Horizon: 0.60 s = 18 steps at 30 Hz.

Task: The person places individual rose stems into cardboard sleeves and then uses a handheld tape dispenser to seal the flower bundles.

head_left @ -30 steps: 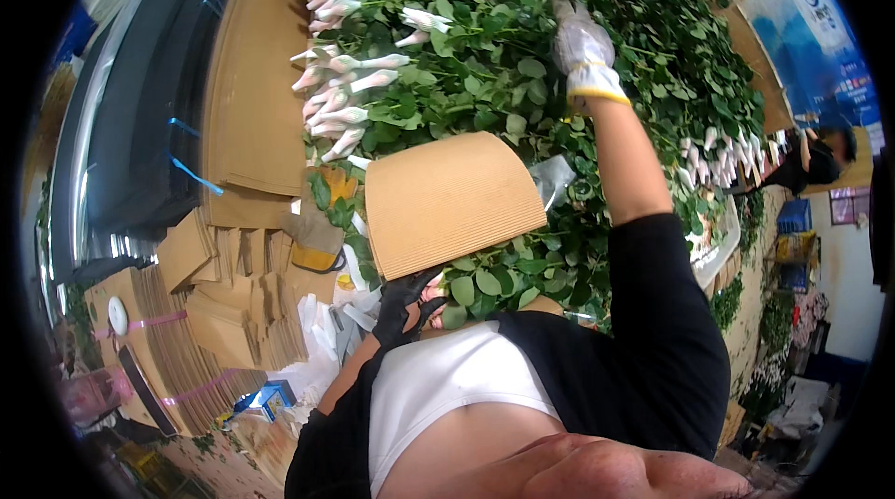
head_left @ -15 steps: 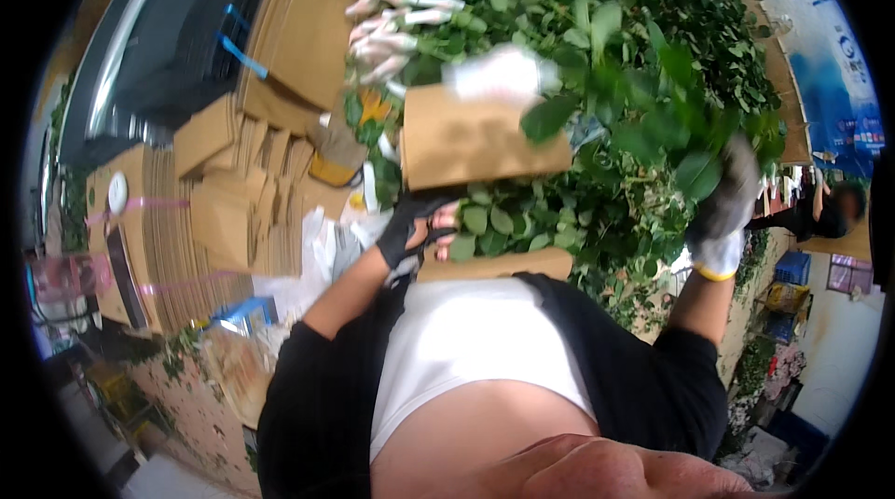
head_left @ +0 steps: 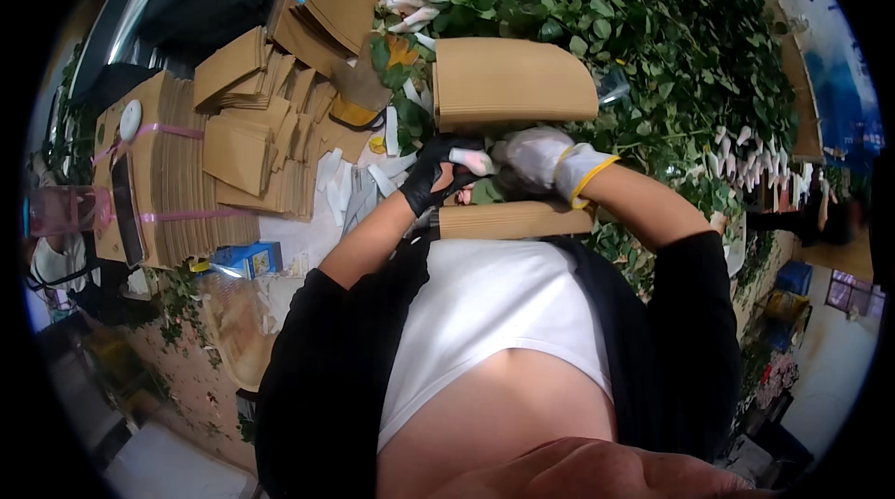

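Over the gap between two pieces of brown cardboard, my two hands come together. A pale pink rose (head_left: 474, 161) in a white bud net lies between them. My left hand (head_left: 433, 178), in a black glove, is closed at the netted end of the bud. My right hand (head_left: 535, 159), in a whitish glove with a yellow cuff edge, curls closed at the stem side; its fingertips are partly hidden. Beyond the hands is the folded cardboard sheet (head_left: 515, 81). Nearer my body is the other cardboard edge (head_left: 513, 220), with a few leaves and pink bits showing between.
Many leafy rose stems (head_left: 681, 42) cover the far and right side, with netted buds (head_left: 410, 0) at their left end. Cardboard stacks (head_left: 168, 177) stand on the left, beside a blue box (head_left: 247, 259). White strips (head_left: 340, 187) lie near my left hand. Another person's arm (head_left: 792, 219) shows far right.
My right hand has swung in from the right, bringing the leafy rose to my left hand. The bud, blurred above the far cardboard before, is now between my hands.
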Motion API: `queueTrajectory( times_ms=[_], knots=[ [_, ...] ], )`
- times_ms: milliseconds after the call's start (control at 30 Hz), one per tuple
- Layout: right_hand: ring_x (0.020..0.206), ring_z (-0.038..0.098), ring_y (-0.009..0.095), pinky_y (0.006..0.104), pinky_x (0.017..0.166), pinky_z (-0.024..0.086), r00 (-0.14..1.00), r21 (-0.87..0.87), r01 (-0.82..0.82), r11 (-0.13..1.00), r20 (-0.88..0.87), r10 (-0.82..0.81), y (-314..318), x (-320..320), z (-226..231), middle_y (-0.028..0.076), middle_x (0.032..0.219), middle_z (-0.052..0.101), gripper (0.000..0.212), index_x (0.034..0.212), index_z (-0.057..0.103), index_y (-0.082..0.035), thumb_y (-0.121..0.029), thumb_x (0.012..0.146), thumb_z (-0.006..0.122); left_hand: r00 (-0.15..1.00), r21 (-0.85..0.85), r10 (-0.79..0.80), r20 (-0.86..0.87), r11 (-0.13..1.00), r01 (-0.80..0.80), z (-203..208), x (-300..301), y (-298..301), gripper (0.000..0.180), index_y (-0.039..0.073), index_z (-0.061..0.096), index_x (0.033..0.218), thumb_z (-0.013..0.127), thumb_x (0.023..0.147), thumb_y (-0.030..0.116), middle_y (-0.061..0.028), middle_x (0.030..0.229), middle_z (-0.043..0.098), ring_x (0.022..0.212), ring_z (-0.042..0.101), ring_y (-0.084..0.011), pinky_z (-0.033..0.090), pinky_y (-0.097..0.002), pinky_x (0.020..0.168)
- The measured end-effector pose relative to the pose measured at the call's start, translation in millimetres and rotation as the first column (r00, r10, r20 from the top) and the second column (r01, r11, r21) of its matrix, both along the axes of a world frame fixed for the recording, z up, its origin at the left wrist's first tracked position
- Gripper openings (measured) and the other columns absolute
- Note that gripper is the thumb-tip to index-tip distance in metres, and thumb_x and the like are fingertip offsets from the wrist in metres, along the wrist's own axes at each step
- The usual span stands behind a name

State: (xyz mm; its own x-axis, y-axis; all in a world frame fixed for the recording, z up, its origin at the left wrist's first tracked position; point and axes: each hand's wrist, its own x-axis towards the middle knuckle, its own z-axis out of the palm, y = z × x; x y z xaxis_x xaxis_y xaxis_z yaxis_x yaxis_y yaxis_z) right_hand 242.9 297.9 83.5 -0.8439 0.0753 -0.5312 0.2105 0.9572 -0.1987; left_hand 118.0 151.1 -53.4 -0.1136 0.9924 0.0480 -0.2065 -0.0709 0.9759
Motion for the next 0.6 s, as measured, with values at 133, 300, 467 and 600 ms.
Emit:
queueTrajectory(
  times_ms=[133,300,467,600],
  knots=[
    [0.075,0.065,0.031,0.0423,0.063,0.051,0.977,0.052,-0.136,0.989,-0.158,0.143,3.4,-10.3,13.6,0.013,0.085,0.066,0.02,0.094,0.066,-0.009,-0.02,0.08,0.058,0.925,-0.029,0.126,-0.358,0.989,-0.146,-4.8,-3.2,-9.4,0.033,0.003,0.061,0.108,0.072,0.077,0.005,-0.0111,0.095,0.065,0.091,0.063,-0.0241,0.05,-0.0334,0.081],
    [0.069,0.064,0.03,0.0383,0.059,0.052,0.965,0.23,-0.193,0.954,-0.129,0.226,3.9,10.3,-14.4,0.013,0.091,0.063,0.039,0.121,0.055,-0.007,-0.014,0.084,0.049,0.978,-0.233,-0.026,-0.209,0.972,-0.024,37.0,-5.9,-5.9,0.023,0.0,0.062,0.106,0.063,0.084,0.007,-0.01,0.085,0.063,0.071,0.063,-0.0206,0.05,-0.0299,0.062],
    [0.063,0.063,0.027,0.0361,0.053,0.049,0.94,0.123,-0.05,0.991,-0.329,0.088,21.2,28.1,-57.2,0.012,0.081,0.063,0.027,0.105,0.061,-0.005,-0.014,0.08,0.055,0.99,-0.368,0.138,-0.02,0.92,-0.135,21.4,8.4,-8.5,0.021,-0.002,0.061,0.105,0.049,0.097,0.012,-0.0047,0.073,0.06,0.054,0.056,-0.0109,0.047,-0.0264,0.048],
    [0.057,0.059,0.021,0.0343,0.048,0.046,0.819,0.016,0.037,0.999,-0.573,-0.021,45.9,56.0,-38.7,0.005,0.071,0.058,0.011,0.085,0.062,-0.011,-0.012,0.074,0.059,0.962,-0.359,0.078,0.261,0.933,0.022,12.2,1.2,-4.1,0.022,0.0,0.062,0.105,0.045,0.098,0.01,-0.0013,0.069,0.053,0.054,0.045,-0.0098,0.039,-0.0262,0.046]
  ],
)
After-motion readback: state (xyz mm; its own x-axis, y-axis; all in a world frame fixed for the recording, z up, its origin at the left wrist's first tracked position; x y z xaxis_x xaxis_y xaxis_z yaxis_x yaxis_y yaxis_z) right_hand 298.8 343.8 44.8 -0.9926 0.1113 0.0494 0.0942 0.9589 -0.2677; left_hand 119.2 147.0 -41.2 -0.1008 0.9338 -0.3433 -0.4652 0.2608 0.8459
